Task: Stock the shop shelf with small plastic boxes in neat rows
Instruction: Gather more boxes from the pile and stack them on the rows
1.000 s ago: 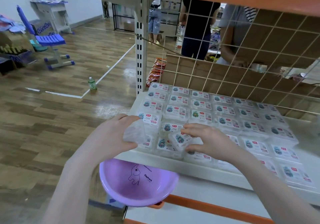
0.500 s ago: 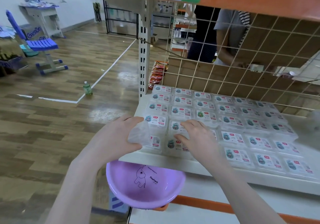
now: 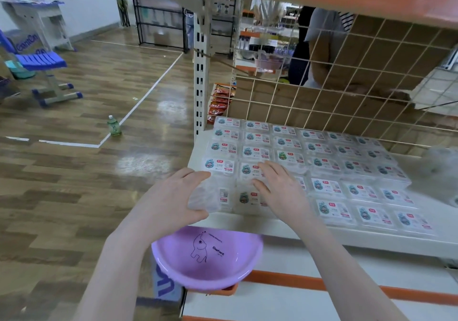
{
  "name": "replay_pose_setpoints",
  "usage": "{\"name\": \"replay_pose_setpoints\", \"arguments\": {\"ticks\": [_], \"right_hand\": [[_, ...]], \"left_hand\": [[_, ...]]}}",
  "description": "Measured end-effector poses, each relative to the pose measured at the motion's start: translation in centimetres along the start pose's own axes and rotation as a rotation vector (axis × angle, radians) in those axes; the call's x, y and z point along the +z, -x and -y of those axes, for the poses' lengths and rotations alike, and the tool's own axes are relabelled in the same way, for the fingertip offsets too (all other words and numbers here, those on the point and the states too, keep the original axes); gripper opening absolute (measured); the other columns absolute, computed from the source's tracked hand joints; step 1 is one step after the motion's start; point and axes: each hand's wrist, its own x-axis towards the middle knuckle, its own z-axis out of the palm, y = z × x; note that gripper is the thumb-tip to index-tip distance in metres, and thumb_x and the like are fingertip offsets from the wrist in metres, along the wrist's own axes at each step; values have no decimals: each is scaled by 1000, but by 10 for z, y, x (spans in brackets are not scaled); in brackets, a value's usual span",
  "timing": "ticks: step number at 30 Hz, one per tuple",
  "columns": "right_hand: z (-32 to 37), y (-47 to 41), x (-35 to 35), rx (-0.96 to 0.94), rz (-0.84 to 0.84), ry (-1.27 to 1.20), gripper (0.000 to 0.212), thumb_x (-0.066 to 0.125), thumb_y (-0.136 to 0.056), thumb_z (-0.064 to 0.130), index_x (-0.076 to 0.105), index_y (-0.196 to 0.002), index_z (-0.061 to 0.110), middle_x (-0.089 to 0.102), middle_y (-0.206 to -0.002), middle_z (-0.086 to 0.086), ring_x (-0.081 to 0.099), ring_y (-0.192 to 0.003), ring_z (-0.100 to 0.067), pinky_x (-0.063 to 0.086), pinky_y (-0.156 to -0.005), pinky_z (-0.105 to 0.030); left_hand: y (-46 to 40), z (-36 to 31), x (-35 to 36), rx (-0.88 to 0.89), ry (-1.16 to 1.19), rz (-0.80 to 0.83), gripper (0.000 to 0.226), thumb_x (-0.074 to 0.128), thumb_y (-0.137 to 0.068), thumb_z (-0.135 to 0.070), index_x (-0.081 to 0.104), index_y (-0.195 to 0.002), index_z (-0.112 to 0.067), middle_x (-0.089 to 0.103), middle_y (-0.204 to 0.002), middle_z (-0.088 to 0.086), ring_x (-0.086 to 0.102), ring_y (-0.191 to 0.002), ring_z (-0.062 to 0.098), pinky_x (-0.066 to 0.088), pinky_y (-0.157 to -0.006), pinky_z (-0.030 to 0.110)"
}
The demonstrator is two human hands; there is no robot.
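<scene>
Head: "Elephant" on purple basin (image 3: 173, 268).

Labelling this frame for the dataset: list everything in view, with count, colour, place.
small plastic boxes: dozens, clear with white labels, in rows on the shelf
shelf: one, white, at right
wire grid: one, cream, behind the boxes
basin: one, purple with elephant drawing, below the shelf's front edge
bottle: one, green, on the wood floor
chair: one, blue, far left
red packets: a stack, behind the shelf post
person: one, beyond the grid
left hand: grip on a clear box at the front left corner
right hand: fingers flat on the boxes
</scene>
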Motion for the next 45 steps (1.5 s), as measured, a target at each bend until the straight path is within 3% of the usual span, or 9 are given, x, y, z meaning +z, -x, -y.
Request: {"name": "replay_pose_setpoints", "arguments": {"ticks": [4, 10, 15, 20, 23, 30, 34, 40, 45], "right_hand": [[-27, 13, -12, 10, -57, -43, 33, 54, -93, 25, 57, -121, 8, 57, -124, -8, 50, -117, -29, 36, -93, -35], [-102, 51, -31, 88, -53, -41, 41, 52, -94, 31, 52, -130, 13, 54, -131, -5, 49, -119, -27, 39, -96, -37], [-174, 81, -47, -1, -116, -18, 35, 74, -78, 14, 65, -110, 2, 65, -109, -16, 63, -96, -37, 52, -77, -42], [-226, 88, -55, -53, -102, -45, 35, 74, -78, 14, 65, -111, 3, 66, -108, -15, 63, -96, -35, 52, -80, -42], [-243, 90, -56, -126, -114, -70, 37, 79, -71, 9, 67, -105, 4, 66, -100, -14, 64, -89, -36, 53, -76, -41], [-257, 92, -53, -117, -116, -121, 36, 80, -70, 9, 67, -102, 3, 66, -102, -14, 63, -91, -36, 53, -77, -43], [-257, 92, -53, -122, -119, -101, 35, 80, -71, 11, 67, -102, 1, 66, -102, -15, 63, -92, -36, 52, -80, -44], [-257, 92, -54, -103, -102, -115, 31, 76, -76, 14, 67, -103, 2, 66, -104, -13, 62, -95, -35, 51, -82, -42], [-256, 93, -53, -104, -103, -100, 31, 77, -75, 15, 68, -102, 2, 66, -102, -12, 63, -94, -35, 52, -81, -42]], "left_hand": [[-2, -17, 8, -18, -14, -20, 71, 67, -77, -37, 35, -140, -36, 41, -131, -16, 44, -118, 7, 40, -96, 28], [-16, -65, 39, -25, -65, -53, 72, 68, -77, -36, 35, -141, -31, 41, -135, -11, 39, -125, 10, 30, -101, 21], [-33, -129, 79, -50, -104, -21, 74, 68, -77, -38, 33, -142, -33, 38, -140, -10, 37, -129, 12, 30, -103, 25], [-60, -178, 111, -74, -153, 4, 75, 66, -79, -41, 30, -144, -34, 33, -146, -8, 34, -132, 14, 30, -105, 27], [-76, -193, 124, -76, -187, 13, 76, 65, -79, -42, 28, -144, -35, 33, -148, -9, 33, -134, 12, 28, -104, 25], [-92, -200, 145, -64, -202, 84, 74, 62, -83, -44, 24, -146, -34, 26, -153, -12, 26, -138, 9, 18, -107, 22], [-90, -197, 143, -56, -190, 140, 83, 69, -80, -39, 20, -148, -34, 21, -154, -11, 25, -138, 10, 25, -110, 26], [-92, -194, 127, -51, -88, 133, 57, 65, -85, -36, 45, -138, -28, 40, -143, -8, 40, -127, 10, 26, -100, 16], [-93, -189, 108, -129, 135, 78, 31, 70, -82, -34, 64, -112, -36, 61, -111, -21, 54, -102, -2, 39, -89, 17]]}}
